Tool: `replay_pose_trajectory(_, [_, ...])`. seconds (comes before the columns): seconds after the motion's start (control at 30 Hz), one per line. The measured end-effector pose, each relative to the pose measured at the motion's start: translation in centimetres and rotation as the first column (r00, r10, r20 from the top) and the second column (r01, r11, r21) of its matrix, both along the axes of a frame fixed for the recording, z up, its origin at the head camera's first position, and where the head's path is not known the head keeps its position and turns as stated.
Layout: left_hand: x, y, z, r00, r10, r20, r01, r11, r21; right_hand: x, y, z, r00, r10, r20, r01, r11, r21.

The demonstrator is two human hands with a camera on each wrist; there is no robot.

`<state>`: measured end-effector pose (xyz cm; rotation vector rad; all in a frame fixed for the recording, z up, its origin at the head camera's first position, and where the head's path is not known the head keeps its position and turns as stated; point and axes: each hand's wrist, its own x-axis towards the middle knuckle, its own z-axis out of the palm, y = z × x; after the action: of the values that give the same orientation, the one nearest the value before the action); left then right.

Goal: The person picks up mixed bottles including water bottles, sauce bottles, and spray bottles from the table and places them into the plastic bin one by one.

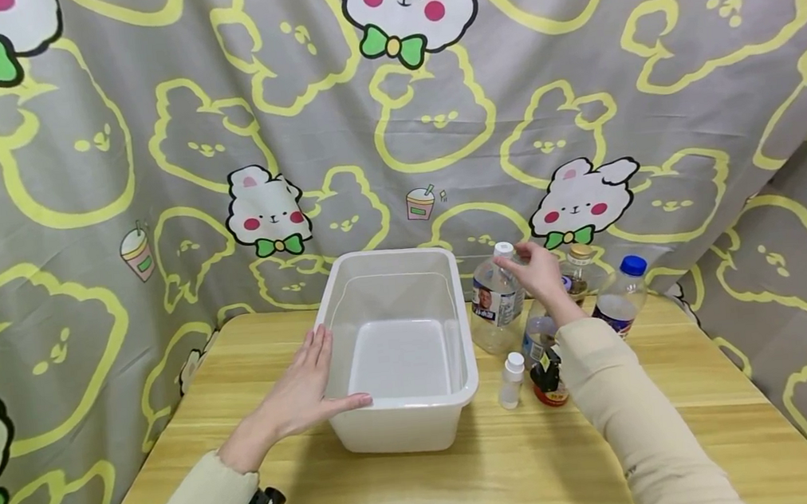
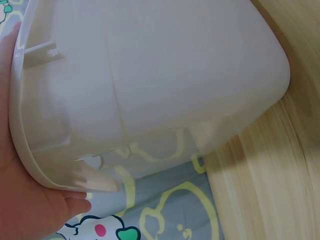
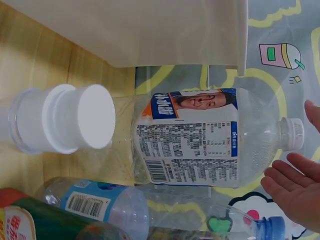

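Note:
A deep off-white plastic tub (image 1: pixel 405 432) stands on the table, with only its bare inner walls and floor showing. My left hand (image 1: pixel 299 393) rests on its near left corner, fingers straight along the left rim and thumb over the front rim. In the left wrist view, that hand lies against the tub's lip (image 2: pixel 16 100). My right hand (image 1: pixel 541 273) reaches to a large clear bottle (image 3: pixel 195 137) with a printed label. Its fingers are spread near the white cap (image 3: pixel 296 134), and the right wrist view shows a gap between them and the cap.
Right of the tub stand a small white-capped bottle (image 1: pixel 510 387), a dark bottle with red (image 1: pixel 551 389), a blue-labelled clear bottle (image 3: pixel 100 202), a gold-capped bottle (image 1: pixel 580 256) and a blue-capped bottle (image 1: pixel 620 301). A patterned curtain (image 1: pixel 335 130) hangs behind the wooden table (image 1: pixel 396 501).

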<state>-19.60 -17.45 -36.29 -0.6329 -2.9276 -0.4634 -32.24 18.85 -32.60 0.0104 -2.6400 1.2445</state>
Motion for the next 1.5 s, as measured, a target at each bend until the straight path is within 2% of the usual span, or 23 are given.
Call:
replay_pose_trajectory(0.2, [-0.1, 0.1, 0.0, 1.0, -0.006, -0.002, 0.006, 1.0, -0.002, -0.4, 0.1, -0.4, 0.999, -0.035, 0.011, 0.035, 0.994, -0.099])
replay_pose_trajectory(0.63, [0.0, 0.1, 0.1, 1.0, -0.002, 0.004, 0.002, 1.0, -0.009, -1.0, -0.2, -0.7, 0.994, -0.099, 0.035, 0.104, 0.976, -0.193])
replay_pose_trajectory(1.5, [0.1, 0.1, 0.0, 1.0, 0.005, -0.016, -0.005, 1.0, -0.008, -1.6, -1.0, -1.4, 0.986, -0.164, 0.007, 0.16, 0.949, -0.271])
